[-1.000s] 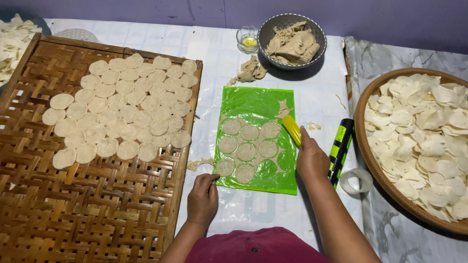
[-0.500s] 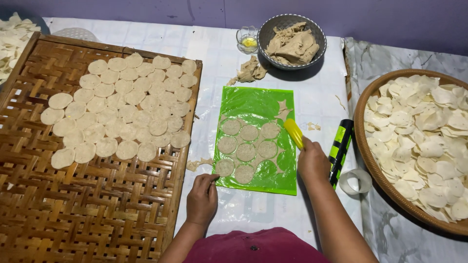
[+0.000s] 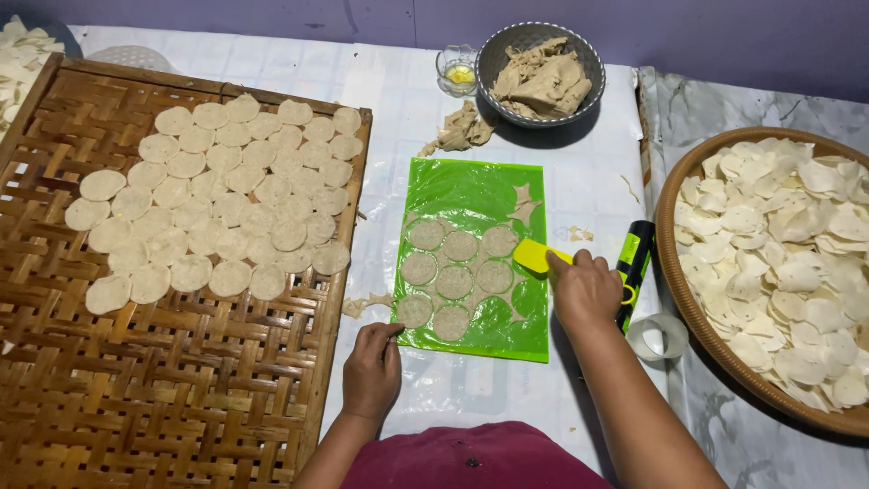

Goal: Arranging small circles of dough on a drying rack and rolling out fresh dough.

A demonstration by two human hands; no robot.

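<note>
Change: yellow scraper (image 3: 534, 256) barely shifted since earlier | left hand (image 3: 371, 367) curled, fingertips seemingly pinched on green sheet (image 3: 466, 195) corner | right hand (image 3: 587, 290) closed around scraper, blade laid beside dough discs (image 3: 457, 276) | sheet flat on tabletop (image 3: 398, 91)

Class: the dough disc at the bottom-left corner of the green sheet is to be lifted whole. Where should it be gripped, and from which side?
Probably by its thin outer edge on the lower-left, nearest the left hand. That dough disc lies flat on the green sheet, with neighbouring discs close above and right, so only that side looks free.
</note>
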